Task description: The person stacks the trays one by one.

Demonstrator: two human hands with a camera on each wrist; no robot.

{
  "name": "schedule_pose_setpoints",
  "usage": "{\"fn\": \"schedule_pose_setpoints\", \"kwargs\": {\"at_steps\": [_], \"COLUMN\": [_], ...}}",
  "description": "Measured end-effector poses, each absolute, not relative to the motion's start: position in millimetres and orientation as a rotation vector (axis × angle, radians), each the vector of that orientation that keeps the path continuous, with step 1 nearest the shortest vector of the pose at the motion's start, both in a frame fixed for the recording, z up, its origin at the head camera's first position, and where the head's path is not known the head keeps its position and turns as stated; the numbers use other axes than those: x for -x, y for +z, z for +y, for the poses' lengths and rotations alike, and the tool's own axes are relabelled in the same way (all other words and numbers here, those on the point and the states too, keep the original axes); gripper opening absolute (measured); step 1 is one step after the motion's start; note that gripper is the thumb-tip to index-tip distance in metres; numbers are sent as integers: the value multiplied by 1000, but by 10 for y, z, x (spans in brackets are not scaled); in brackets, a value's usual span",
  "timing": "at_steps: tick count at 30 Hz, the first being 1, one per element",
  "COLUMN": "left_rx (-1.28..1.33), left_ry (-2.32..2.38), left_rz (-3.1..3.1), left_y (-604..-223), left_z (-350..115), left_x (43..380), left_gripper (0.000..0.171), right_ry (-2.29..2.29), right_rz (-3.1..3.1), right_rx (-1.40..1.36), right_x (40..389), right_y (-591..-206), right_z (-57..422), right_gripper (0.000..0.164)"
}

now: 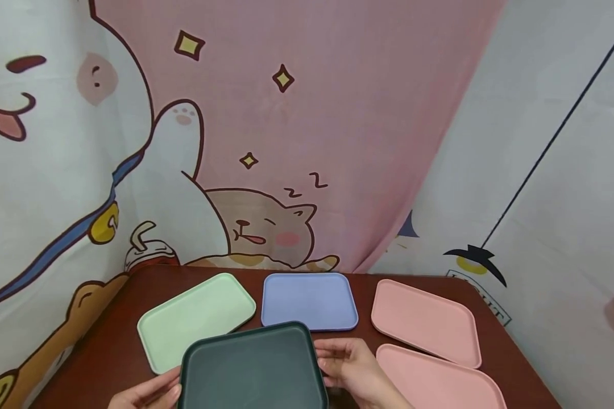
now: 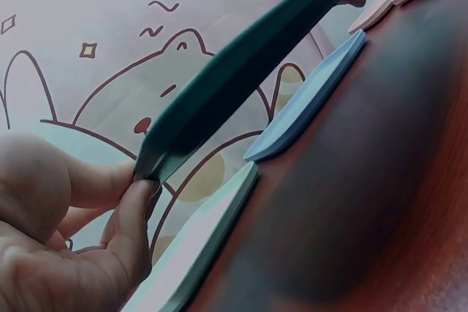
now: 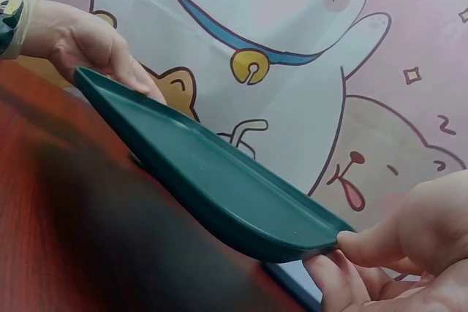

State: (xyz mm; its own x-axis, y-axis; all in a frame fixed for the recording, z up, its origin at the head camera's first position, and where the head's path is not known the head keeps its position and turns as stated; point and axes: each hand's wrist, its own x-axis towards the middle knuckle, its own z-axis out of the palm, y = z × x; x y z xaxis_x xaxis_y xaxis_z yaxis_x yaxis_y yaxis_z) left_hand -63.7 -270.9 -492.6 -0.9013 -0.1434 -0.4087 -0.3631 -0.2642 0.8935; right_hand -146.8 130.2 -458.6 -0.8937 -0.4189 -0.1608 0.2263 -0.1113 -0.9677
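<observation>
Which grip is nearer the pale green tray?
Left. In the head view, the left grip appears just below the near corner of the pale green tray; the right grip is well to its right, across the dark green tray.

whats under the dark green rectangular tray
Left wrist view shows shadowed brown tabletop beneath the dark green tray; in the head view it hides that patch and part of a pale green rectangular tray.

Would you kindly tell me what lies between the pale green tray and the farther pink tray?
The head view shows the blue tray there, with bare table separating it from the pale green tray and the farther pink tray.
</observation>
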Motion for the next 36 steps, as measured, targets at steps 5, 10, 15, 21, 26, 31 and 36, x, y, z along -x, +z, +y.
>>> {"fn": "schedule_pose_setpoints", "kwargs": {"at_steps": [5,10,15,21,26,31,36], "left_rx": [688,727,684,640,639,636,610], "left_ry": [2396,2277,2188,2133,2113,2106,2087], "left_rz": [1867,2009,2053,2136,2183,2188,2206], "left_y": [-4798,-4637,-4535,-4464,-4453,-4447,-4429], "left_z": [-2525,-2435,-2392,-2333,-2279,-2229,-2177], "left_x": [660,692,708,747,776,784,810], "left_gripper": [45,47,53,49,47,46,46], "right_ry": [-2058,-2072,-2066,-2046,-2052,-2057,-2062], "right_rz": [1774,1789,1831,1881,1865,1865,1872], "right_rx": [220,218,212,207,201,203,196], "right_x": [1475,1470,1452,1445,1448,1438,1421], "right_y": [-4504,-4460,-4400,-4354,-4332,-4333,-4342], "right_z": [1373,1425,1480,1550,1595,1643,1690], "right_gripper": [41,40,39,39,40,40,41]}}
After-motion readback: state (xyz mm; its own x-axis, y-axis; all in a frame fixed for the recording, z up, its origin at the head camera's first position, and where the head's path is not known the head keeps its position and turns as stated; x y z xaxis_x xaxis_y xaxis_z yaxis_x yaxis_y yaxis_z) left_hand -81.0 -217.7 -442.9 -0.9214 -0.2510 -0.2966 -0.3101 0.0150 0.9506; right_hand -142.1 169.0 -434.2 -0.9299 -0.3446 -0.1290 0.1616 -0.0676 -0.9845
